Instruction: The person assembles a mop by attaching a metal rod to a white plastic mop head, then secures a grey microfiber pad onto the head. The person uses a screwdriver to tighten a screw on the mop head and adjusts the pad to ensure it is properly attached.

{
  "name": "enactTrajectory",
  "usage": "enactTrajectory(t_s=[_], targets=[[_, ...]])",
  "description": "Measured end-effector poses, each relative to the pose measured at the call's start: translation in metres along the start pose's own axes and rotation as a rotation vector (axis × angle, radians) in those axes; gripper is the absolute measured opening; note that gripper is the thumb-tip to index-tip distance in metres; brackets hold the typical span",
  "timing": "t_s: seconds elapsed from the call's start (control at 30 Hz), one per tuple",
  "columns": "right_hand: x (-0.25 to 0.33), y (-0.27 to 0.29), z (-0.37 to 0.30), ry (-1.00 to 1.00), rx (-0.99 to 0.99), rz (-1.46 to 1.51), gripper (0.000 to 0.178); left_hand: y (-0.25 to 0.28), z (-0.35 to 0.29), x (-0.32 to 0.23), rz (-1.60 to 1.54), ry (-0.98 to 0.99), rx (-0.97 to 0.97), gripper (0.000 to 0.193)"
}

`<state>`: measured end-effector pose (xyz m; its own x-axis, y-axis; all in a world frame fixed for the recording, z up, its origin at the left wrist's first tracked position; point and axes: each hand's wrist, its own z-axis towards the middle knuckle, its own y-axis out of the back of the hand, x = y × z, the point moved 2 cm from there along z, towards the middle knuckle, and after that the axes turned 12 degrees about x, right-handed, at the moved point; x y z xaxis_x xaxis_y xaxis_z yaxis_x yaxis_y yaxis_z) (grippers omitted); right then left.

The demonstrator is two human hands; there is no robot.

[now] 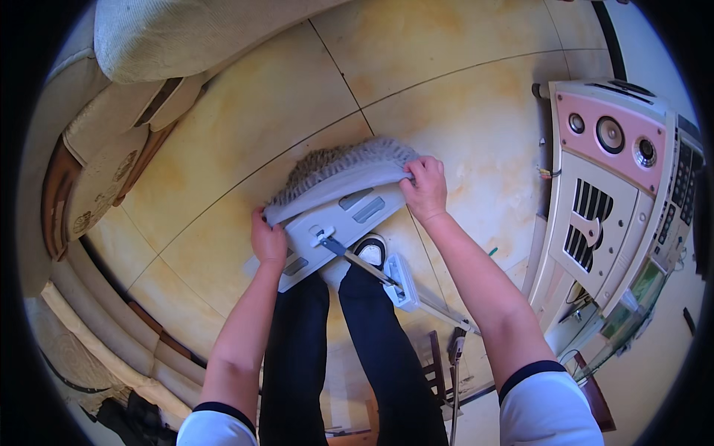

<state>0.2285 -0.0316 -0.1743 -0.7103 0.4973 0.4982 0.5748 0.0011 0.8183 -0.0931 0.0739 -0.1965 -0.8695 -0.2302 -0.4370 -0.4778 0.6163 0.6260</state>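
Nearest the viewer, two white sleeves (550,405) with dark cuffs frame the lower edge. Between the forearms, a pair of dark trousers (295,357) extends forward; the right leg ends in a black-and-white shoe (370,251).

A light plastic piece (402,284) sits just beside this shoe; whether it is joined to the mop pole (368,264) cannot be determined. The pole slopes from its blue-grey joint toward the lower right, passing across the shoe.

The joint is mounted on a flat white mop plate (335,230), positioned ahead of the legs and tilted, with its right end farther forward. Grey slotted inserts are visible toward both ends of the plate.

The mop pad (353,165) lies along the plate's far edge, its grey-brown pile facing outward and its smooth pale backing toward the plate. The left grip (269,239) is closed on the pad's left end. The right grip (426,186) pinches the pad's right end between thumb and fingers.

Beyond, tiled floor (461,111) surrounds the assembly. A beige sofa (111,297) borders the left side; a pink-and-cream speaker cabinet (606,175) stands at the right.
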Motion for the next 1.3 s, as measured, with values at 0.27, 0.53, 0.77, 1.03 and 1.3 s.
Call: enactTrajectory(t_s=[0.27,0.53,0.77,1.03,1.3], targets=[[-0.037,-0.060,-0.009,-0.723,0.035,0.535,0.072,-0.011,0.017,0.040,-0.082,0.087,0.082,0.033],[-0.007,-0.102,-0.035,-0.886,-0.166,1.787,0.050,0.010,0.029,0.056,0.211,0.074,0.288,0.033],[-0.002,-0.101,-0.021,-0.649,-0.095,1.940,0.038,0.017,0.075,0.028,0.333,0.212,0.713,0.045],[-0.005,-0.091,-0.020,-0.699,-0.086,1.959,0.049,0.009,0.063,-0.129,-0.051,-0.436,0.673,0.073],[-0.022,-0.103,-0.025,-0.753,-0.083,2.356,0.039,-0.072,0.068,-0.205,0.192,-0.543,0.667,0.060]])
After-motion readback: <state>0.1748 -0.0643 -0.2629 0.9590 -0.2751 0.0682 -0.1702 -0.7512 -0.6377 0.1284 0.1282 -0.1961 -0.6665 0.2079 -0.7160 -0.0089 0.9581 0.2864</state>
